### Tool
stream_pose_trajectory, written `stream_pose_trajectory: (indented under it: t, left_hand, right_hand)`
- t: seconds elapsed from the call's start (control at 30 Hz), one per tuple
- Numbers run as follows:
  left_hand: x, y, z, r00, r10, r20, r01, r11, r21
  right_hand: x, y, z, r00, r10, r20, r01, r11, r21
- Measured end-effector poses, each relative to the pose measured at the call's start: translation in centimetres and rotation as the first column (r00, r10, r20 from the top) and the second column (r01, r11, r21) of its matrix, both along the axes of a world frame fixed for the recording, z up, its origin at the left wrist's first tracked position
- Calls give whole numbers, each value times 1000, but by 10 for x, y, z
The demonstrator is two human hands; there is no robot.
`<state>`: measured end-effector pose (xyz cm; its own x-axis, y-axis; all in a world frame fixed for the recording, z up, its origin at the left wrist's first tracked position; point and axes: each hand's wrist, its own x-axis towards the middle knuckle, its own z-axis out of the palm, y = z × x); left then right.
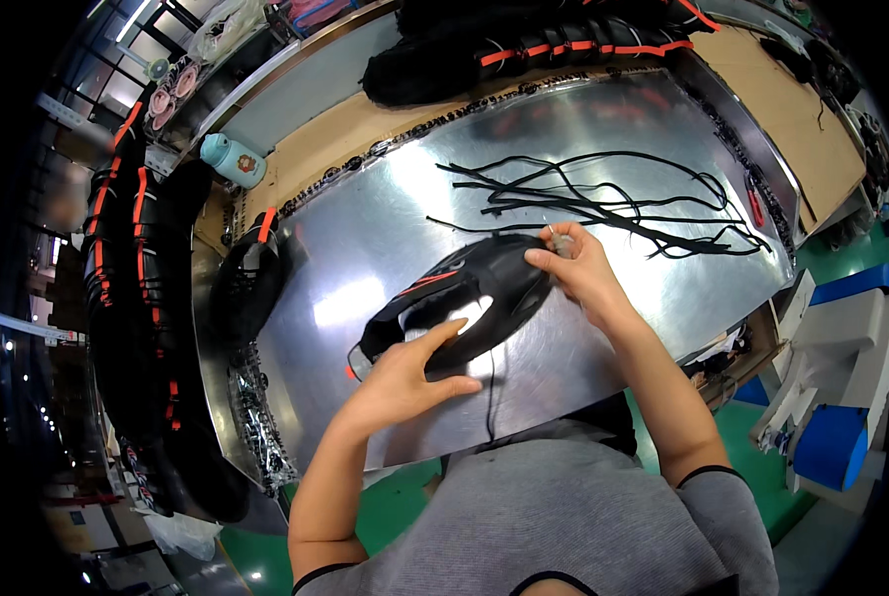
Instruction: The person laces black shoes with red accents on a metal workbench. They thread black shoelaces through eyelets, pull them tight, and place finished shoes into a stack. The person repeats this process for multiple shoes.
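A black shoe upper with red trim lies tilted on the metal tabletop, its opening toward the lower left. My left hand rests against the open end, thumb and index finger apart; its other fingers are partly hidden. At the pointed far-right end, my right hand pinches the edge between thumb and fingers. A small greyish thing shows by those fingertips, too small to make out. One thin black cord hangs from below the upper toward the table's near edge. Several loose black laces lie just beyond my right hand.
Rows of similar black uppers with red trim stand at the left and along the back. One single upper sits by the table's left edge. A light-blue bottle stands at the back left. A white and blue chair is at the right.
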<state>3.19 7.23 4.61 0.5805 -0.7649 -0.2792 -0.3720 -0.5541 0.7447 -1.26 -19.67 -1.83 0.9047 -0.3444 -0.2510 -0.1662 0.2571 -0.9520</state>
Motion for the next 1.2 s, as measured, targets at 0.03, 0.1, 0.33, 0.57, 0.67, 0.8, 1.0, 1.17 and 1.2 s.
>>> stream_pose_trajectory:
  t: [0.03,0.1,0.33,0.57,0.67,0.8,1.0,1.17,1.2]
  left_hand:
    - [-6,1,-1,973,52,227,-73,994,86]
    - [-14,6,-12,907,149,395,-183,982,50]
    - [-24,-12,4,678,217,702,-157,976,-149]
    - [12,-5,78,588,477,654,-264,877,-402]
    - [28,-9,108,591,603,535,-332,787,-520]
    - [20,-16,65,718,301,627,-123,942,-312]
    - [-27,-18,3,928,60,369,-116,985,131]
    - [-23,-37,18,891,20,453,-49,997,51]
    - [-22,-46,20,895,14,446,-52,996,72]
  right_hand:
    - [3,1,-7,999,-29,29,31,998,-48]
    - [1,3,-19,997,-42,66,50,990,-135]
    - [-39,52,-10,944,322,-67,-327,891,-314]
    - [-116,40,-12,653,738,-171,-703,507,-498]
    - [-156,30,-10,661,740,-128,-665,498,-556]
    - [-144,16,13,830,554,61,-476,762,-438]
    - [-69,13,28,938,249,240,-162,930,-330]
    - [-32,0,17,891,356,282,-106,767,-632]
    - [-27,-2,17,882,363,301,-102,770,-630]
